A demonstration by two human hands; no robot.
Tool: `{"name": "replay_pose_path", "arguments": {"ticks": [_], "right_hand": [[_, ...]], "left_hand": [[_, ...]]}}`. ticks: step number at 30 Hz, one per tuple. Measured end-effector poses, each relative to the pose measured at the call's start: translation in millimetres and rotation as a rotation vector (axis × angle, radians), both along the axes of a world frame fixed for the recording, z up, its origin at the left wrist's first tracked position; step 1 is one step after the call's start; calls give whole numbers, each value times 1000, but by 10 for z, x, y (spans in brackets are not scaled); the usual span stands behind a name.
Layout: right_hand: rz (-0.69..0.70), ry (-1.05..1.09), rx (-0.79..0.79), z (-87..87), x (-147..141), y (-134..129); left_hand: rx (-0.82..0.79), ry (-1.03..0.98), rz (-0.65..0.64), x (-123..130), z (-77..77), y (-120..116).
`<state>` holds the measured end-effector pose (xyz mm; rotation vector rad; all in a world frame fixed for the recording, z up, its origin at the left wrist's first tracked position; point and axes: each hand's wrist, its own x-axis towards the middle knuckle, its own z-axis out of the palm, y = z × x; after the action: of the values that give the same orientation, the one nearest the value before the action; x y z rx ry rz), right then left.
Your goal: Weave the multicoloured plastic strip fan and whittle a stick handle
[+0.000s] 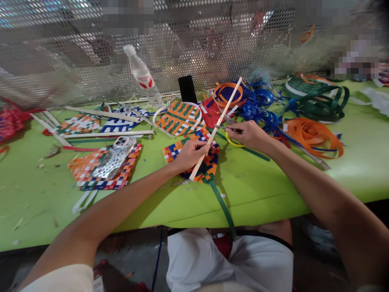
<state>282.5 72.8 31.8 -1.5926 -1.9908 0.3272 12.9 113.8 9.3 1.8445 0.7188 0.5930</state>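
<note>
My left hand [192, 155] is closed round a pale, flat wooden stick [225, 110], which slants up and away to the right. Beneath that hand lies a woven mat [209, 167] of orange, blue, green and white strips, partly covered by the hand and stick. A green strip [223, 207] trails from the mat over the table's front edge. In my right hand [247, 134] is a small dark-handled metal tool, apparently scissors [236, 130], its metal end touching the stick's middle. The fingers hide much of the tool.
On the green table [261, 198] a phone in a patterned case [114, 158] rests on another woven piece [83, 172]. Behind stand a bottle [142, 77] and a black phone [187, 89]. Coiled orange strips [314, 136], blue strips [263, 109] and green strips [325, 103] lie right.
</note>
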Motion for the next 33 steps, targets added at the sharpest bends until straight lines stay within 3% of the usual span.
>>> {"name": "replay_pose_path", "arguments": {"ticks": [19,27,33], "right_hand": [[-1,-2,11,-26,23,24],[17,-69,15,-14,-165,-58],[-76,-101,58,18,-207,-62]], "left_hand": [[-8,-10,-9,1,-2,-1],[-14,-1,14,3,-3,-3],[-17,-14,51,13,-21,12]]}}
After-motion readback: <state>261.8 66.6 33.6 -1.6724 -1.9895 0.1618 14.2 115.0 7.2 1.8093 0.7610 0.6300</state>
